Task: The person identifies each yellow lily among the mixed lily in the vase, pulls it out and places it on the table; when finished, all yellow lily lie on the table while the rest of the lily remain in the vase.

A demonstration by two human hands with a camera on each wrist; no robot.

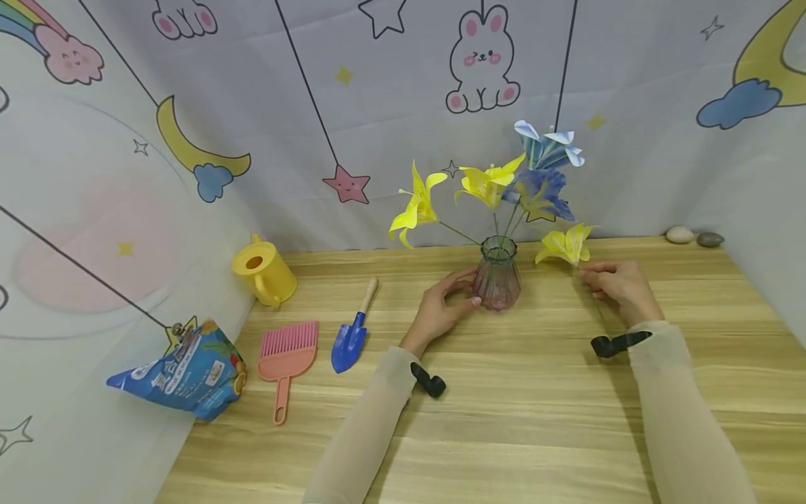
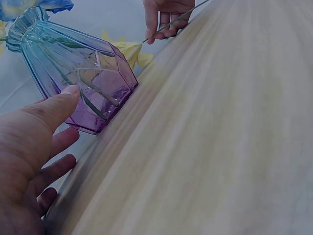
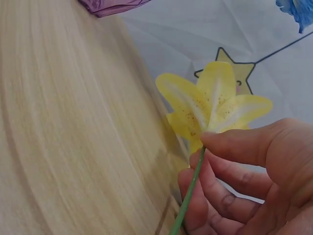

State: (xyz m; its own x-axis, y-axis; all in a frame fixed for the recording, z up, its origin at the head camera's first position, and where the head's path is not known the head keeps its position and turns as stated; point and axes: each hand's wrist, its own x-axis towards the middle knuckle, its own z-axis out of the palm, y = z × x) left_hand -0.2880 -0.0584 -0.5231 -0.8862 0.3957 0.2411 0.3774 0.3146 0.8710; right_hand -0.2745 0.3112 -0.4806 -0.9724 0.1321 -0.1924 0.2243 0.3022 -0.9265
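A glass vase (image 1: 497,283), teal at the neck and purple at the base, stands upright on the table. My left hand (image 1: 442,308) holds it from the left side, thumb (image 2: 68,98) against the glass. In it stand a left yellow lily (image 1: 417,206), another yellow lily (image 1: 490,183), a blue-violet flower (image 1: 546,189) and a pale blue flower (image 1: 546,148). Right of the vase, my right hand (image 1: 620,285) pinches the green stem (image 3: 191,196) of a yellow lily (image 3: 215,98) just beneath its bloom.
Left on the table are a blue trowel (image 1: 350,343), a pink brush (image 1: 288,350) and a yellow watering can (image 1: 264,273). A blue bag (image 1: 189,374) with a clip leans near the left wall. Two stones, one white (image 1: 679,234) and one grey (image 1: 710,240), sit at the back right.
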